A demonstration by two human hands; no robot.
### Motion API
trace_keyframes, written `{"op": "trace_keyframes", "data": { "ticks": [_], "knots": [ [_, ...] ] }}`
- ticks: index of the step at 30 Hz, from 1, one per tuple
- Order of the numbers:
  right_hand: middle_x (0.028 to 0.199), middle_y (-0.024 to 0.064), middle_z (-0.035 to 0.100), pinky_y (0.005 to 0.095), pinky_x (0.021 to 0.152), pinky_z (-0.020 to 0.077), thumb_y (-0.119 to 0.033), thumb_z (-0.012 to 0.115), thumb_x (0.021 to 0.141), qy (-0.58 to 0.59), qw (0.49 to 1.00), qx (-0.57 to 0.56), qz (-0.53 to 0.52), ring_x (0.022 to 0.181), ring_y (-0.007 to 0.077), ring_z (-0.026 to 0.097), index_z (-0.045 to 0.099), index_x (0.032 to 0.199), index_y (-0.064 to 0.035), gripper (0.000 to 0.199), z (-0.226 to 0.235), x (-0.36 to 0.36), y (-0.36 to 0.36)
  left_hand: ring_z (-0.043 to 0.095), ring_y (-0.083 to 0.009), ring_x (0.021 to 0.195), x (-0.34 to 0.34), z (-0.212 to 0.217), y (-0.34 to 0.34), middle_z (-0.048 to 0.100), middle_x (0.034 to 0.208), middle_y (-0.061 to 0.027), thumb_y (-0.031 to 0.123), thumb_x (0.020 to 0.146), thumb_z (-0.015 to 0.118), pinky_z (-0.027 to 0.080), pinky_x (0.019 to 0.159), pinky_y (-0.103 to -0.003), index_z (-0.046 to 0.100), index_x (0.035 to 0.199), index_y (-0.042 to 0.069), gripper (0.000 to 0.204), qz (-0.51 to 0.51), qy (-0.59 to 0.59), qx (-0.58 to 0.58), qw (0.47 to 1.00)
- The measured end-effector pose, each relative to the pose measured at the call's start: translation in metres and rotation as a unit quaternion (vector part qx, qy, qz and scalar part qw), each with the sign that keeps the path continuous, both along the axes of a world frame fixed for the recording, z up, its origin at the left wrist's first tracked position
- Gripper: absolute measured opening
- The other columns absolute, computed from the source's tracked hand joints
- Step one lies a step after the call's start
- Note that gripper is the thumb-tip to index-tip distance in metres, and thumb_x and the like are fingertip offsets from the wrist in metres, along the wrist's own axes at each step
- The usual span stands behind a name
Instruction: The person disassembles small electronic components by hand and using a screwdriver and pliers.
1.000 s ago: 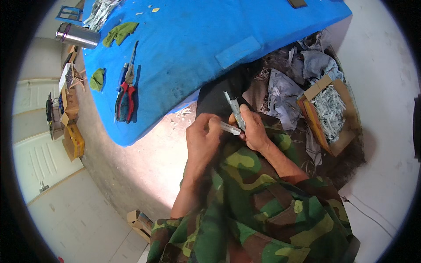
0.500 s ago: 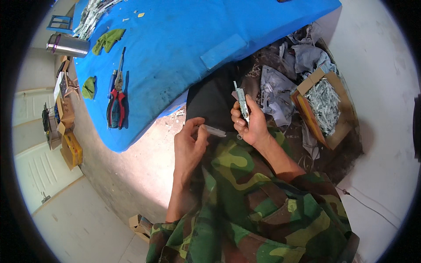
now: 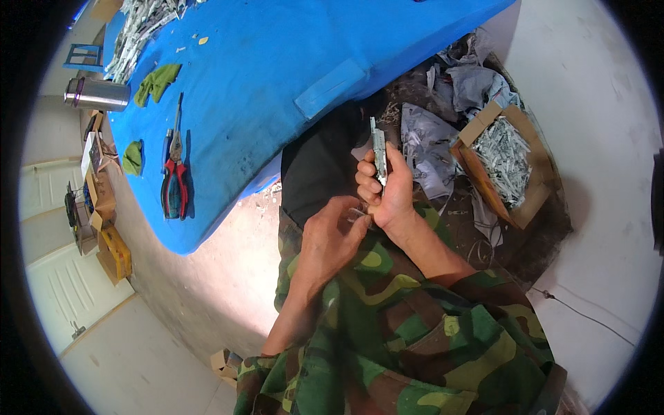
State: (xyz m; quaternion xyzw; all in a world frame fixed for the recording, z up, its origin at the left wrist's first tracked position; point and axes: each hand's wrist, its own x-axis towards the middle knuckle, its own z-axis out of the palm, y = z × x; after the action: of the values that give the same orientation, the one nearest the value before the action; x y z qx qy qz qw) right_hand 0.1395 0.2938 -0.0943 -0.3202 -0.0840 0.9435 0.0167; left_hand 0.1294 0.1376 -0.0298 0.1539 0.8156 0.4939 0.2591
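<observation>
My right hand is closed round a narrow grey-white part, which stands upright with its thin tip above my fingers. Its lower end is hidden in my grip. Just below and to the left, my left hand pinches a small translucent piece between thumb and fingers, mostly covered by them. The fingertips of that hand come up against the base of my right hand, above my lap. I cannot tell whether the translucent piece touches the grey-white part.
A blue-covered table carries red-handled pliers, a screwdriver-like tool, green cloths and a pile of strips. To the right, a cardboard box holds many grey-white pieces, beside crumpled plastic bags. A steel canister stands far left.
My left hand has moved right and slightly down, up to my right hand. The clear strip that stuck out of it is now mostly hidden. The view has shifted slightly.
</observation>
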Motion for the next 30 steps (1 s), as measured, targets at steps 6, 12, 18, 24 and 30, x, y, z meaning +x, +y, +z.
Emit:
{"op": "trace_keyframes", "data": {
  "ticks": [6, 12, 18, 24, 30],
  "knots": [
    [0.074, 0.0016, 0.056, 0.0219, 0.041, 0.0274, -0.05, 0.05, 0.105, 0.038, 0.999, -0.007, 0.002, 0.05, 0.0081, 0.042, 0.061, 0.095, -0.0105, 0.042, 0.004, 0.004, 0.001, 0.066, -0.0097, 0.071, 0.005, -0.028, -0.004, 0.071, 0.081, -0.0062, 0.012, 0.091, 0.077, 0.053, 0.065, -0.027, 0.066, 0.11, -0.002, 0.025, 0.04, -0.102, 0.037, 0.993],
    [0.076, 0.0026, 0.057, 0.0219, 0.043, 0.029, -0.049, 0.049, 0.106, 0.068, 0.997, -0.023, 0.004, 0.054, 0.0091, 0.045, 0.061, 0.096, -0.0104, 0.042, 0.006, 0.004, 0.002, 0.061, -0.0061, 0.067, 0.006, -0.024, 0.002, 0.066, 0.079, -0.001, 0.011, 0.095, 0.073, 0.048, 0.06, -0.022, 0.067, 0.106, -0.002, 0.017, 0.084, -0.17, 0.112, 0.975],
    [0.079, 0.0048, 0.06, 0.0241, 0.047, 0.0339, -0.049, 0.05, 0.106, 0.089, 0.996, -0.015, -0.015, 0.058, 0.0122, 0.051, 0.062, 0.098, -0.0095, 0.042, 0.013, 0.002, 0.012, 0.061, -0.008, 0.064, 0.007, -0.024, 0.001, 0.067, 0.08, -0.0031, 0.008, 0.096, 0.071, 0.049, 0.057, -0.023, 0.066, 0.104, -0.001, 0.013, 0.115, -0.204, 0.161, 0.959],
    [0.085, 0.0032, 0.064, 0.0264, 0.056, 0.0413, -0.051, 0.052, 0.107, 0.085, 0.991, 0.104, -0.028, 0.067, 0.0121, 0.056, 0.066, 0.111, -0.0047, 0.049, 0.001, 0.004, 0.037, 0.06, -0.0103, 0.061, -0.009, -0.014, -0.014, 0.074, 0.101, -0.0148, 0.007, 0.1, 0.064, 0.051, 0.052, -0.024, 0.064, 0.101, 0.001, 0.006, 0.141, -0.205, 0.212, 0.945],
    [0.087, 0.0034, 0.066, 0.0256, 0.057, 0.0436, -0.047, 0.05, 0.109, 0.105, 0.99, 0.094, -0.007, 0.068, 0.0124, 0.058, 0.063, 0.126, -0.0024, 0.049, -0.003, 0.011, 0.041, 0.065, -0.0087, 0.075, -0.061, -0.013, -0.061, 0.074, 0.103, -0.0115, 0.015, 0.1, 0.066, 0.05, 0.055, -0.021, 0.066, 0.105, 0.005, 0.011, 0.262, -0.076, 0.286, 0.919]
  ]
}}
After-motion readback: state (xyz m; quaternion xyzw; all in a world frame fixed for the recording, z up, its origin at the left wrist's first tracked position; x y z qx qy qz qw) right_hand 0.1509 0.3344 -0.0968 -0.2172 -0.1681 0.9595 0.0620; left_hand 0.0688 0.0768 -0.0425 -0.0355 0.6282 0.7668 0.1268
